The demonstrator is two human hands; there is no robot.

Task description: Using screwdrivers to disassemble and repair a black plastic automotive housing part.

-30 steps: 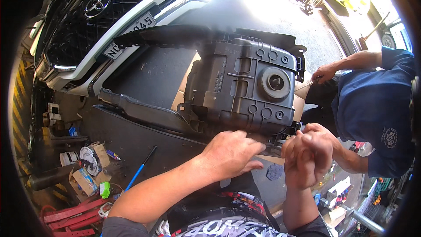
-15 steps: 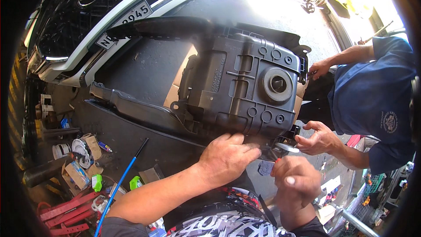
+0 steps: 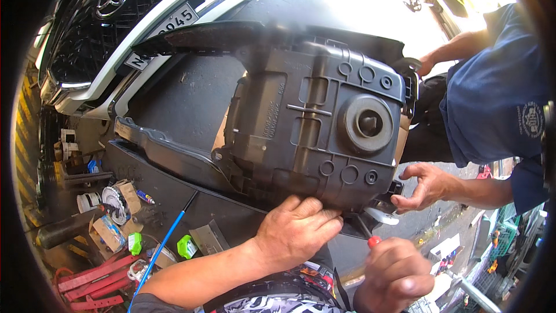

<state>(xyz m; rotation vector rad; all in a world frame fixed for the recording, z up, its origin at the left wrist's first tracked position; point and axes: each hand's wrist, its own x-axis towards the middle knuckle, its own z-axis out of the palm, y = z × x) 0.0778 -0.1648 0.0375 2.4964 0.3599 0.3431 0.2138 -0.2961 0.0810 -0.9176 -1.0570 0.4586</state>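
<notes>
Right hand [image 3: 399,278]: sits lower and nearer the person's body than half a second ago, so more of the tool's shaft shows; fingers are curled closed, apparently around the handle, though motion blurs them.
Red-handled tool [image 3: 375,241]: its red end stands out above the right fist, and a thin shaft slants up and left toward the housing; the tip is out of sight.
Left hand [image 3: 298,226]: fingers bent against the housing's near edge; whether they grip it or only press, I cannot tell.
Black plastic housing [image 3: 284,139]: lies in front of the person, round collar [image 3: 354,133] facing up, its two long side pieces reaching toward the white bumper [image 3: 136,43].
Corner work: the step in hand looks like working the tool at the near right corner while the left hand steadies the part; turning or prying cannot be told apart.
Next move: seems to call for a seated tip, a straight push along the shaft and a firm left hand.
Pale piece [image 3: 381,215]: juts from that corner, beside the shaft.
Co-worker's lower hand [image 3: 425,187]: thumb and fingers parted at the same corner, so a slip could reach it.
Co-worker's upper hand [image 3: 427,64]: near the far right corner, partly hidden.
</notes>
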